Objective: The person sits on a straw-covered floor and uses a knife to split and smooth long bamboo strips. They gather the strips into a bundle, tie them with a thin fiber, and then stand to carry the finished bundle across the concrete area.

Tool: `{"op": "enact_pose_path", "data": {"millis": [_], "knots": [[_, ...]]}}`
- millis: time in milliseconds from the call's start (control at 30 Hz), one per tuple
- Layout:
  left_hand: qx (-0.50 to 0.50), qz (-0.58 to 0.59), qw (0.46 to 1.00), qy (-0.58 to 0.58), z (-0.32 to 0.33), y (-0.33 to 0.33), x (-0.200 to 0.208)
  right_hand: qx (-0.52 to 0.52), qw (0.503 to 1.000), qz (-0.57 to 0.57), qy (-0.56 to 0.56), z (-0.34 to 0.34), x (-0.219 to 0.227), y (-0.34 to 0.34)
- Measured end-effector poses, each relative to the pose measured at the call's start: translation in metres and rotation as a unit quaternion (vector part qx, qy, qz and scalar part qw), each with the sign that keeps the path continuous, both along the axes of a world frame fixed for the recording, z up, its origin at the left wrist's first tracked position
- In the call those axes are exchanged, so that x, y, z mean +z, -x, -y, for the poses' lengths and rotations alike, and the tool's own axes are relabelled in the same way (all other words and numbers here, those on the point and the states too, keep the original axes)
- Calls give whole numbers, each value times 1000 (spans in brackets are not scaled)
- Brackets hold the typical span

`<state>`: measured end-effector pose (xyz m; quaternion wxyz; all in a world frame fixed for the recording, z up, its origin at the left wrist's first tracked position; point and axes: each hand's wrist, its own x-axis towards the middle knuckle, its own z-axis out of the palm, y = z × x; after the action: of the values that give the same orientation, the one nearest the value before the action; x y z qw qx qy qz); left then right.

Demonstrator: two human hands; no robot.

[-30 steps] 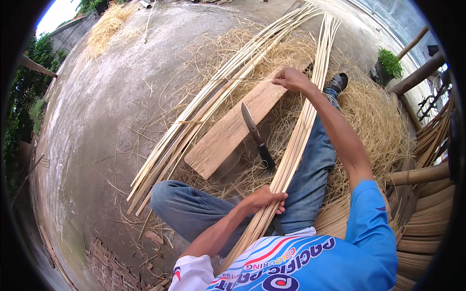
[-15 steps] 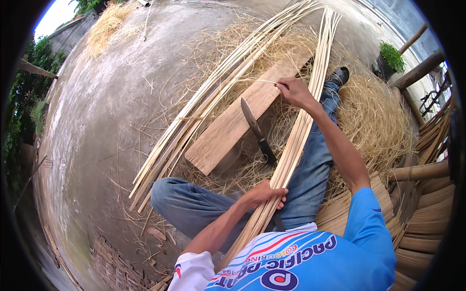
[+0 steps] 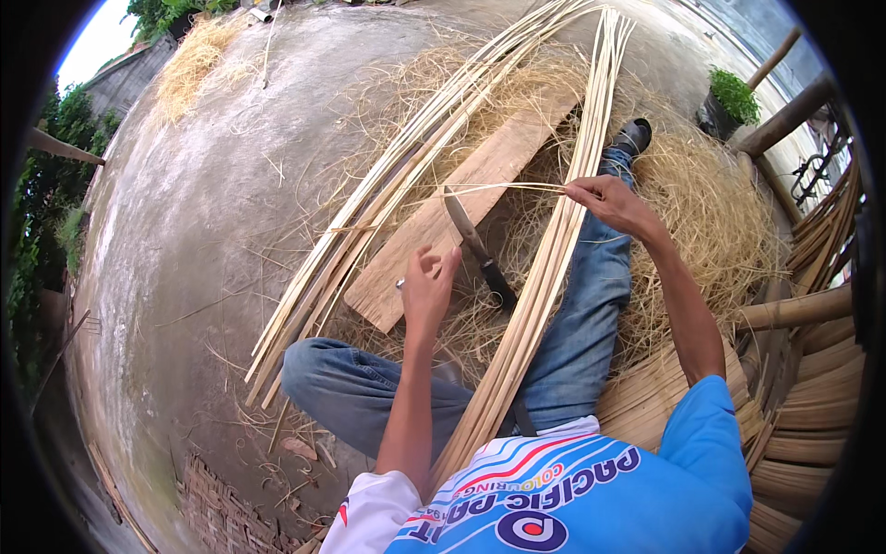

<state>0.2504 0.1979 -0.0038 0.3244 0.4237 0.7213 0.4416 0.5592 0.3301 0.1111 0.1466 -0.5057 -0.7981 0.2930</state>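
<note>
I see a thin bamboo sliver (image 3: 503, 187) pinched in my right hand (image 3: 614, 205), fingers closed on its end. It runs from that hand out across the wooden plank (image 3: 452, 226), above the knife blade, its far end over the loose strips. The plank is my landmark: long, pale, lying flat on the concrete floor (image 3: 203, 212), slanting away from me.

My left hand (image 3: 426, 288) hovers over the near end of the plank, fingers loosely spread and half curled, holding nothing, touching nothing I can make out. There is a ring on one finger.

The knife (image 3: 478, 249) lies along the plank's right edge, blade on the wood pointing away from me, dark handle off the near edge toward my leg.

A bundle of long bamboo strips (image 3: 540, 286) lies right of the plank, running from my lap past my right hand and beyond the plank's far end. It rests on my jeans-clad leg (image 3: 591, 305). A second batch of strips (image 3: 369, 222) lies left of the plank, touching its left edge and fanned out on the floor.

Pale shavings (image 3: 711, 212) are heaped right of the plank and beyond it. Woven bamboo panels (image 3: 803, 443) are stacked well right of the plank, by my right elbow. A potted plant (image 3: 729, 97) stands past the plank's far end, to the right.
</note>
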Motion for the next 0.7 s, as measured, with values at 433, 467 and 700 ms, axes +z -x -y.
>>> {"op": "enact_pose_path", "data": {"millis": [433, 467, 700], "knots": [[118, 348, 913, -177, -9, 143, 53, -212, 955, -172, -118, -14, -1, -73], [132, 335, 913, -192, -4, 166, 62, -251, 936, -200, -147, -16, 3, -81], [407, -38, 879, -247, 146, 493, 105, -391, 772, -245, -437, -33, 77, -185]]}}
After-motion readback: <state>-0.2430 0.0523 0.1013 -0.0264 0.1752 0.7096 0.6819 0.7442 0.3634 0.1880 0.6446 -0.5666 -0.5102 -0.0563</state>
